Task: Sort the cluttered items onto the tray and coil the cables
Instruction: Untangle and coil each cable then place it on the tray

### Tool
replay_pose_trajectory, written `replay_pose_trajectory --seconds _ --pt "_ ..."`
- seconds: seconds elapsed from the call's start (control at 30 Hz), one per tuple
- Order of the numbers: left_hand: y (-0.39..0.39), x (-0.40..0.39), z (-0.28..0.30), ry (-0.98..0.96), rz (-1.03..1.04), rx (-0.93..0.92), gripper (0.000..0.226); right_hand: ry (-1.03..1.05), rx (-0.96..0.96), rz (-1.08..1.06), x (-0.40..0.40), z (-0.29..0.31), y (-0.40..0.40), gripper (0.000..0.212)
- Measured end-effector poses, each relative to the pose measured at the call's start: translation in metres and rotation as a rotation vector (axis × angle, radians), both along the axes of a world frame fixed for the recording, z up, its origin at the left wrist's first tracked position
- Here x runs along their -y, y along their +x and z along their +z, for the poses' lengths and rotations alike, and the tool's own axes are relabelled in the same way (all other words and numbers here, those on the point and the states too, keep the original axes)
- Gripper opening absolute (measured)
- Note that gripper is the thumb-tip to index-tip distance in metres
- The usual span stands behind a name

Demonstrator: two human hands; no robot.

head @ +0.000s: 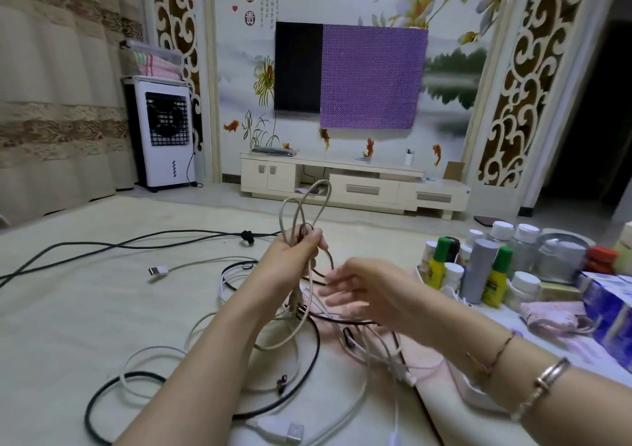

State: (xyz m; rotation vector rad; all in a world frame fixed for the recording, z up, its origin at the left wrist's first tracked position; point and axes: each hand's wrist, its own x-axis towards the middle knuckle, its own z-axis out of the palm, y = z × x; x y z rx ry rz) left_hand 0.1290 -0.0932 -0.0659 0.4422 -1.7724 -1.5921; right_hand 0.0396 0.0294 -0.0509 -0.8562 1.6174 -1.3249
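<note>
Her left hand (297, 247) is raised over the pale surface with its fingers curled round a bunch of loops of a beige cable (309, 206); the loops stand up above her fist and the rest of it hangs down below. The right hand (355, 286) hovers just beside it, a little lower, fingers spread and loose, gripping nothing that I can make out, though it is blurred. Beneath both hands lies a tangle of cables: a thick black cable (102, 391) curving near her left forearm, a white cable (191, 267) with its USB plug (158, 270) lying free, and a dark cable (113, 242) running off to the left. To her right stands the tray (419, 271), crowded with yellow bottles (437, 267), a grey can (480, 271) and white-capped jars (526, 283).
</note>
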Motion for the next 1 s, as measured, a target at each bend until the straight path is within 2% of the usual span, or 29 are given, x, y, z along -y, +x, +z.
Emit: replay_pose_trajectory --seconds 0.1,0.2,0.33,0.4,0.5,0.57,0.67,0.73,0.83,1.0 --pt "-0.004 0.002 0.001 0.096 0.030 -0.068 0.032 0.015 0.071 0.248 -0.001 -0.012 0.018 0.021" --pt "-0.004 0.006 0.002 0.129 0.033 -0.118 0.033 -0.045 0.069 0.323 0.000 -0.015 0.030 0.019" --pt "0.001 0.006 0.006 0.273 -0.054 -0.203 0.033 -0.097 0.065 0.335 0.002 -0.023 0.031 0.013" --pt "0.005 0.005 0.010 0.407 -0.109 -0.271 0.032 -0.092 0.164 0.279 -0.001 -0.024 0.022 0.018" --pt "0.008 0.006 0.013 0.538 -0.143 -0.343 0.032 -0.125 0.289 0.204 -0.008 -0.016 0.001 0.007" --pt "0.008 0.004 0.015 0.612 -0.159 -0.392 0.034 -0.121 0.216 0.202 -0.014 -0.007 -0.014 0.015" --pt "0.006 0.004 0.017 0.673 -0.154 -0.438 0.036 -0.113 -0.045 0.246 -0.019 0.010 -0.029 0.021" --pt "0.006 0.006 0.017 0.707 -0.127 -0.468 0.036 -0.137 -0.114 0.225 -0.018 0.016 -0.034 0.022" --pt "0.007 0.012 0.018 0.743 -0.067 -0.501 0.036 -0.188 -0.103 0.187 -0.014 0.018 -0.037 0.018" --pt "0.013 0.024 0.020 0.824 -0.044 -0.605 0.039 -0.150 0.049 0.236 -0.017 0.022 -0.041 0.016"
